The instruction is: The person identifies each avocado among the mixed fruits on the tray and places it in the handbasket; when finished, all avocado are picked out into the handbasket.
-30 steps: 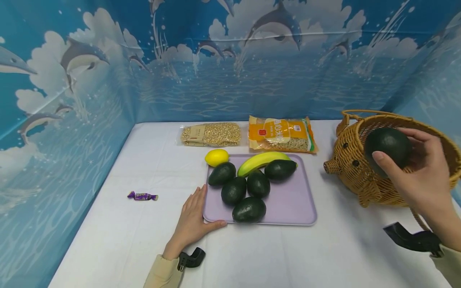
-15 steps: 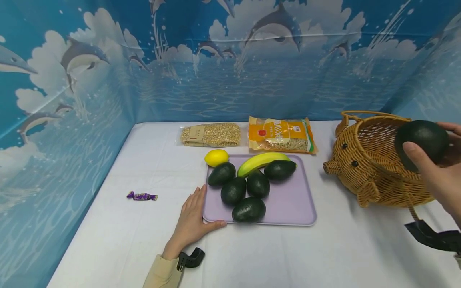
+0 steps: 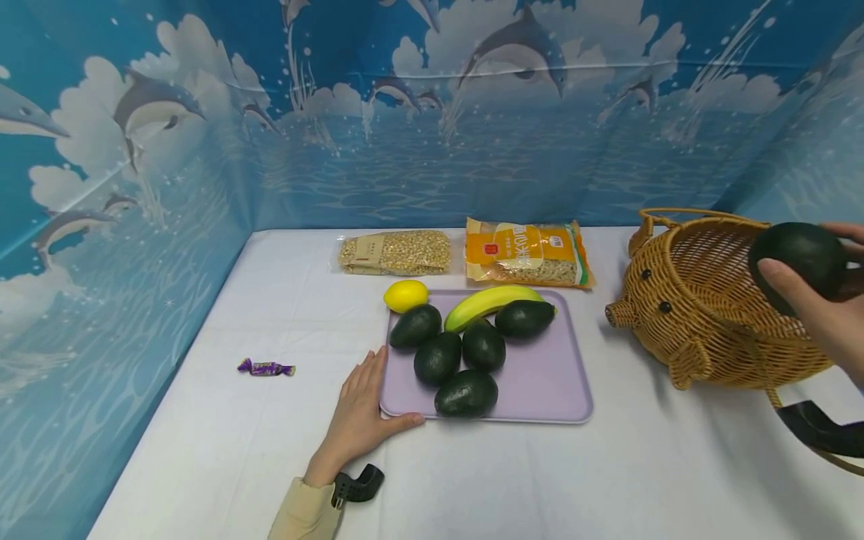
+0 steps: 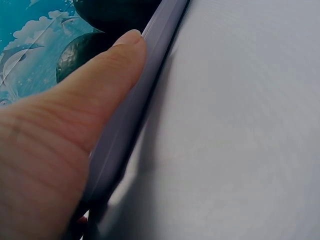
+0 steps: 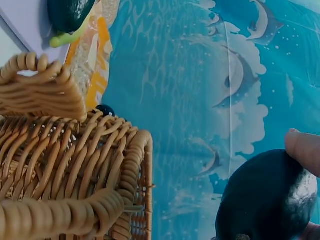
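Observation:
My right hand (image 3: 829, 319) grips a dark green avocado (image 3: 799, 261) between thumb and fingers, over the opening of a pig-shaped wicker basket (image 3: 732, 349). In the right wrist view that avocado (image 5: 262, 200) shows beside the wicker rim (image 5: 132, 170). My left hand (image 3: 364, 409) lies with straight fingers along the left side of a lilac tray (image 3: 547, 382), its thumb at the front edge. The left wrist view shows that thumb (image 4: 107, 75) against the tray rim (image 4: 117, 135). Several avocados (image 3: 466, 394) and a banana (image 3: 489, 304) lie on the tray.
A lemon (image 3: 406, 296) sits at the tray's back left corner. Behind the tray lie a clear bag of yellow grains (image 3: 412, 253) and an orange grain bag (image 3: 526, 253). A purple-wrapped candy (image 3: 266, 368) is at left. Dolphin-print curtain (image 3: 378, 135) surrounds the table.
My right hand has carried the avocado rightward, from in front of the basket's left part to above its opening, slowing over the last half second. The left hand has not moved.

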Motion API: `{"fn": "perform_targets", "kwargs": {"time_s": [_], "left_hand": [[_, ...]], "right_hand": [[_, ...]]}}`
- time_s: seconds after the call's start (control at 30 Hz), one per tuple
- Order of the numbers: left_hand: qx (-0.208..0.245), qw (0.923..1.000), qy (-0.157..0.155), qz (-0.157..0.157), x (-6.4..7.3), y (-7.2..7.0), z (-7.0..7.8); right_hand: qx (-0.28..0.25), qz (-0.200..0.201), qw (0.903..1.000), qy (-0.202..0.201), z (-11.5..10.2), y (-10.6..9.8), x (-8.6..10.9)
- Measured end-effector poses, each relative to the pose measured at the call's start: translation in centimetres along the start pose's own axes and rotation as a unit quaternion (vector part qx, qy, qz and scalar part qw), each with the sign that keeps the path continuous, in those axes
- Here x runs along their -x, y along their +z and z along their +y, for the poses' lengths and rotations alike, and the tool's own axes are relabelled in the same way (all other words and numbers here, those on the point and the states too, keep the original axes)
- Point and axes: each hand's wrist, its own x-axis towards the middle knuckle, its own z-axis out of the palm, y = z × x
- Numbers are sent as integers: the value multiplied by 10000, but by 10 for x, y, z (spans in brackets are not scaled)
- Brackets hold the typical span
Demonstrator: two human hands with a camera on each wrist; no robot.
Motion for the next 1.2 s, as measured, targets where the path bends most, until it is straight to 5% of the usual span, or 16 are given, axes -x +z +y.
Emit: {"fn": "perform_targets", "kwargs": {"time_s": [0.23, 0.37, 0.77, 1.2], "left_hand": [[19, 10000, -21, -20, 0, 0, 1], [4, 10000, -34, -44, 0, -1, 2], [38, 9999, -110, -67, 0, -3, 3], [32, 9999, -115, -92, 1, -4, 5]], "right_hand": [[-8, -155, 9999, 19, 22, 8, -11], [94, -582, 9982, 102, 20, 6, -17], [292, -2146, 9745, 594, -1, 7, -28], [790, -2743, 9549, 816, -52, -5, -23]]}}
